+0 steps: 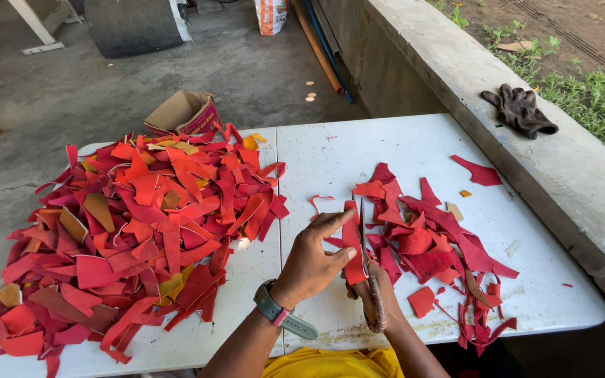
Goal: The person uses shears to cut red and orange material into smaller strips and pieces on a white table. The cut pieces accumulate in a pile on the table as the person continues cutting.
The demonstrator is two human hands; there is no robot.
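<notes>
My left hand (314, 257) pinches a narrow red leather strip (351, 238) between thumb and fingers, holding it upright over the white table (358, 150). A wristwatch with a grey-green band sits on that wrist. My right hand (372, 297) is mostly hidden behind the strip and grips the wrapped handles of a pair of scissors (363, 241). The scissor blades run up along the strip's right edge. Just right of both hands lies a smaller heap of dark red scraps (432, 241).
A big pile of red, orange and tan leather offcuts (134, 231) covers the table's left half. A cardboard box (182, 112) stands on the floor behind it. A dark glove (519, 110) lies on the concrete ledge at right, with grass beyond.
</notes>
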